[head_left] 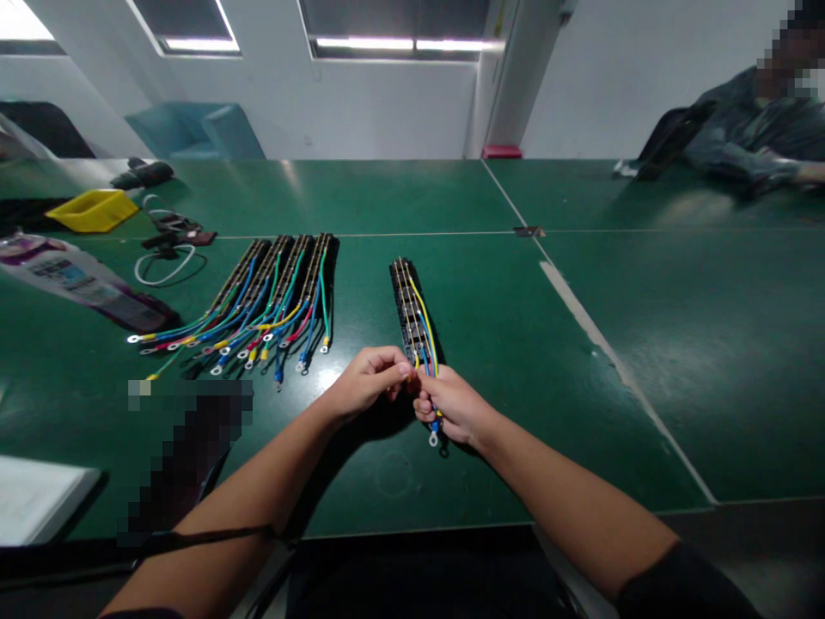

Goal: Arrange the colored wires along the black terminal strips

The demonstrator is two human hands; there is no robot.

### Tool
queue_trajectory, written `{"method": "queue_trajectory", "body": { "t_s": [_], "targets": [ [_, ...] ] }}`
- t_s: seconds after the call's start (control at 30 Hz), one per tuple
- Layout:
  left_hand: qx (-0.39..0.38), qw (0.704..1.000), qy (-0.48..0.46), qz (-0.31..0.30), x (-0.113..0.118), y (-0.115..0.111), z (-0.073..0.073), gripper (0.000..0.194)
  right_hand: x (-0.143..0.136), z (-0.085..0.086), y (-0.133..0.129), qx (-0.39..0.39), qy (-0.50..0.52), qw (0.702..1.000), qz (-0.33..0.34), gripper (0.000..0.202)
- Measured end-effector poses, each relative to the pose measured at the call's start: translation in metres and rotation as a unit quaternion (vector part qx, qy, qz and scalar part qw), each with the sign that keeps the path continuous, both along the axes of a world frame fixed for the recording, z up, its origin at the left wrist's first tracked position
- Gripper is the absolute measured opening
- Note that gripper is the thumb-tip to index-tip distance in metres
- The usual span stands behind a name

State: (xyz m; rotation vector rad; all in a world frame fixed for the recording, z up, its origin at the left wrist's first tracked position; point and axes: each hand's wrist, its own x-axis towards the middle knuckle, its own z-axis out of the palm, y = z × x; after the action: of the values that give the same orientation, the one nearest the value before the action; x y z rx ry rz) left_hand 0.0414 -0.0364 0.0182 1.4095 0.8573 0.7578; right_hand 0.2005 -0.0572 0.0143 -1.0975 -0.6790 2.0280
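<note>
A black strip with brass-coloured bars (pixel 406 301) lies on the green table, nearly upright in view. Yellow, blue and red wires (pixel 425 331) run along it to its near end. My right hand (pixel 451 404) is closed around these wires, and a ring terminal (pixel 434 437) sticks out below its fingers. At the strip's near end, my left hand (pixel 380 376) pinches something too small to make out, its fingertips touching or nearly touching those of my right hand.
Several similar strips with wires (pixel 290 275) lie side by side at the left. Beyond them are a bottle (pixel 77 279), a yellow tray (pixel 96 211), a white cable (pixel 161 279) and a dark tool (pixel 142 174). A person (pixel 741 129) sits at the far right.
</note>
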Motion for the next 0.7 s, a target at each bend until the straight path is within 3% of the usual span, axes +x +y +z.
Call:
{"method": "queue_trajectory", "body": {
  "t_s": [0.3,0.7],
  "targets": [
    [0.039,0.999,-0.008,0.004,-0.0037,-0.0055,0.0005,0.029,0.0026,-0.0003,0.0027,-0.024,0.039,0.999,0.004,0.032],
    [0.044,0.999,0.03,-0.003,0.0025,-0.0028,0.0015,0.036,-0.0009,-0.0011,-0.0011,0.017,-0.008,1.0,0.012,0.037]
  ]
}}
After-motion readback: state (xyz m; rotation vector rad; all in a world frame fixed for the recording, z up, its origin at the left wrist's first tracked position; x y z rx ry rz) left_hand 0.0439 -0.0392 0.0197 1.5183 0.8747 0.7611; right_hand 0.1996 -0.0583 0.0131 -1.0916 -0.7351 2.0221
